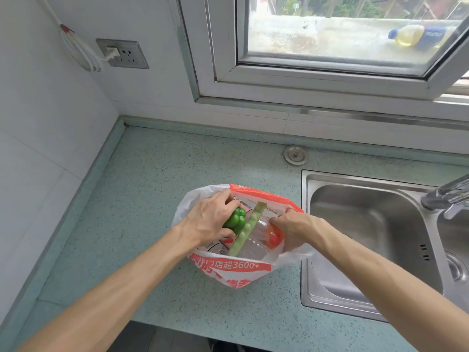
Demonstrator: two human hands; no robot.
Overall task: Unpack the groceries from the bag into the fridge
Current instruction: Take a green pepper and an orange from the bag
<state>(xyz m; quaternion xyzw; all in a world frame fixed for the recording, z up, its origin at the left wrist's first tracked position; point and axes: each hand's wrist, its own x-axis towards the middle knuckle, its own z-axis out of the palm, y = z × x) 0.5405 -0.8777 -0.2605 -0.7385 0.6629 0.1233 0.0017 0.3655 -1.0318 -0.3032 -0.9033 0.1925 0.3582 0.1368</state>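
A white and orange plastic grocery bag [236,271] stands open on the speckled green counter [142,199]. My left hand [209,217] is closed around a green bell pepper [235,221] at the bag's mouth. My right hand [291,228] pinches the bag's right edge and holds it open. Inside lie a long pale green bean pod [247,228] and a clear plastic bottle [256,243] with an orange-red cap end. The fridge is not in view.
A steel sink [365,224] sits right of the bag, with a tap [446,194] over it. A round metal cap [296,154] is set in the counter behind. A wall socket with a white plug [121,53] is upper left. The window sill runs along the back.
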